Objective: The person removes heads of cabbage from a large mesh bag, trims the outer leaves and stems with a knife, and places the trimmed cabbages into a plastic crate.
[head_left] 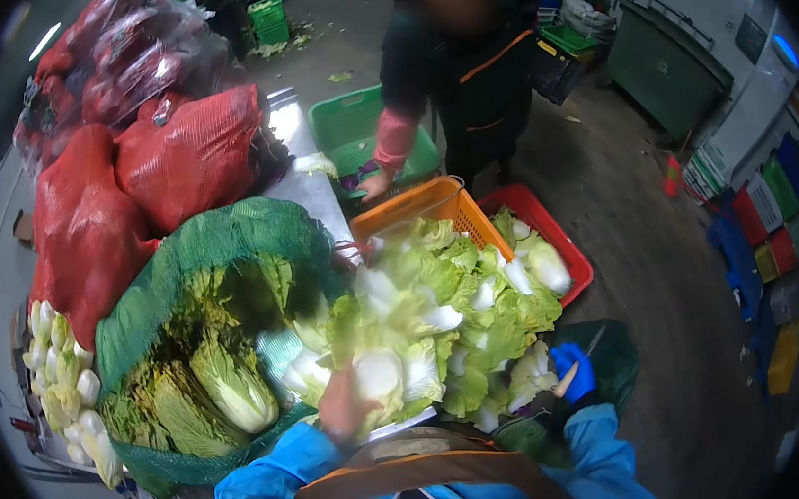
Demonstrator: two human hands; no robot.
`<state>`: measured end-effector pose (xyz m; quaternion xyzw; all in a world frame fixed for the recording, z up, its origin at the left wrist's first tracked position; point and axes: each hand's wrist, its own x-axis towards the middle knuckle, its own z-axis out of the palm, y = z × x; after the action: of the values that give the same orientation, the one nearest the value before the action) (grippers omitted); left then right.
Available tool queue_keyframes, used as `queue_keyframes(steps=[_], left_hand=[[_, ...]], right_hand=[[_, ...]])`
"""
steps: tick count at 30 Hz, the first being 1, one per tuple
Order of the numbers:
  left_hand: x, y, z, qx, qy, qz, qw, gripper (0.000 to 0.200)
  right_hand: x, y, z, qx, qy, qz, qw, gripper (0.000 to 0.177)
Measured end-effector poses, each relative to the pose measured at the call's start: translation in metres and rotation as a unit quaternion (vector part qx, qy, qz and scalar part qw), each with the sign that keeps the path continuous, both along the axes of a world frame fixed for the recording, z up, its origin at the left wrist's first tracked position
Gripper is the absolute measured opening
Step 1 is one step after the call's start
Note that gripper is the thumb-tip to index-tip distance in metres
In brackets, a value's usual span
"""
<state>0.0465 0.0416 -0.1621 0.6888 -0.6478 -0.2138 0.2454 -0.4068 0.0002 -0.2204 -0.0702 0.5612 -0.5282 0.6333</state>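
My left hand (342,402), bare and smeared by motion, is at the pile of loose Chinese cabbage leaves (470,313), right beside a broad white leaf base (377,373). Its fingers are too blurred to make out. In a blue glove, my right hand (581,374) is closed around a knife (564,382); the light wooden handle end sticks out of the fist, and a thin blade shows above it. Cut leaves (531,375) lie just left of that fist. To the left, a whole Chinese cabbage (233,387) rests among wilted ones in an open green mesh sack (221,224).
An orange basket (413,198) and a red crate (581,258) stand beyond the leaves. Across from me, a person's hand (375,185) reaches by a green crate (354,113). Full red mesh sacks (190,150) and small pale cabbages (61,367) sit at the left.
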Motion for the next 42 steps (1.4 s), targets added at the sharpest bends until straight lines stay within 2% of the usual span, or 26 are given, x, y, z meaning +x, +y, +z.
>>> queue_keyframes(steps=[1,4,6,8,9,11,12,14,16,18,19,20,22,24,25,27,29,30,31,33,35,36,38,40,41,42], left_hand=[[-0.012,-0.006,0.003,0.003,-0.021,0.021,1.000,0.104],[-0.027,-0.012,0.006,0.041,-0.086,0.053,0.994,0.106],[-0.036,-0.016,0.006,0.024,-0.078,0.053,0.995,0.106],[-0.063,-0.031,0.006,0.050,0.137,0.003,0.989,0.090],[-0.079,-0.048,0.004,0.037,0.135,-0.062,0.988,0.087],[-0.113,-0.092,-0.021,-0.013,0.075,-0.152,0.986,0.083],[-0.132,-0.118,-0.044,-0.034,0.002,-0.133,0.990,0.072],[-0.162,-0.172,-0.064,-0.156,0.038,-0.028,0.987,0.050],[-0.174,-0.193,-0.041,-0.220,0.086,-0.020,0.971,0.057],[-0.168,-0.180,0.020,-0.005,0.217,-0.107,0.970,0.045],[-0.150,-0.159,0.025,-0.028,0.259,-0.136,0.956,0.041],[-0.144,-0.148,0.034,-0.066,0.303,-0.188,0.932,0.038],[-0.104,-0.113,0.046,-0.136,0.215,-0.112,0.961,0.033],[-0.050,-0.077,0.065,-0.144,0.156,0.014,0.977,0.027],[-0.019,-0.062,0.041,-0.203,0.107,0.081,0.970,0.024],[0.032,-0.008,0.057,-0.142,0.042,0.170,0.974,0.025],[0.073,0.048,0.029,0.000,0.045,0.216,0.975,0.025],[0.089,0.076,0.013,0.069,0.046,0.226,0.971,0.027],[0.110,0.107,-0.013,0.155,0.123,0.260,0.945,0.032],[0.123,0.131,-0.006,0.234,0.199,0.301,0.903,0.036],[0.112,0.135,0.043,0.256,0.438,0.451,0.734,0.043],[0.109,0.134,0.052,0.251,0.410,0.424,0.768,0.041],[0.104,0.132,0.047,0.101,0.157,0.307,0.933,0.037],[0.107,0.110,0.051,0.011,0.066,0.274,0.959,0.035],[0.106,0.094,0.052,-0.086,-0.024,0.231,0.969,0.034],[0.102,0.081,0.051,-0.094,-0.014,0.215,0.972,0.034]], right_hand=[[0.018,0.014,0.010,0.014,-0.008,-0.014,1.000,0.028],[0.010,0.058,-0.061,0.016,-0.050,0.043,0.998,0.029],[0.023,0.075,-0.052,0.029,-0.053,0.062,0.996,0.029],[0.016,0.090,-0.059,0.096,-0.092,0.117,0.984,0.031],[0.017,0.092,-0.060,0.103,-0.092,0.127,0.982,0.031],[0.022,0.110,-0.059,0.023,-0.003,0.116,0.993,0.032],[0.024,0.118,-0.053,0.038,0.000,0.143,0.989,0.032],[0.025,0.127,-0.029,-0.101,0.128,0.172,0.972,0.033],[0.010,0.124,-0.018,0.014,0.064,0.202,0.977,0.032],[0.003,0.131,-0.027,0.013,0.068,0.190,0.979,0.033],[-0.025,0.120,-0.081,0.282,-0.044,0.094,0.954,0.034],[-0.012,0.114,-0.077,0.292,-0.047,0.116,0.948,0.034],[0.025,0.091,-0.033,0.057,0.027,0.071,0.995,0.036],[0.074,0.052,0.041,0.053,0.017,0.144,0.988,0.037],[0.098,0.033,0.069,0.040,0.007,0.199,0.979,0.039],[0.137,0.007,0.092,-0.036,0.014,0.261,0.964,0.039],[0.177,-0.006,0.108,-0.111,0.018,0.310,0.944,0.038],[0.196,-0.010,0.115,-0.134,0.044,0.435,0.889,0.036],[0.212,-0.012,0.120,-0.155,0.070,0.551,0.817,0.035],[0.240,-0.014,0.119,-0.151,0.058,0.603,0.781,0.032],[0.264,-0.019,0.111,-0.130,0.015,0.654,0.745,0.030],[0.279,-0.020,0.118,-0.129,0.013,0.660,0.740,0.030],[0.317,-0.022,0.136,-0.137,-0.018,0.613,0.778,0.037],[0.360,-0.020,0.136,-0.250,-0.028,0.607,0.754,0.037],[0.382,-0.022,0.143,-0.243,-0.072,0.618,0.744,0.035],[0.400,-0.022,0.149,-0.238,-0.115,0.628,0.732,0.033]])
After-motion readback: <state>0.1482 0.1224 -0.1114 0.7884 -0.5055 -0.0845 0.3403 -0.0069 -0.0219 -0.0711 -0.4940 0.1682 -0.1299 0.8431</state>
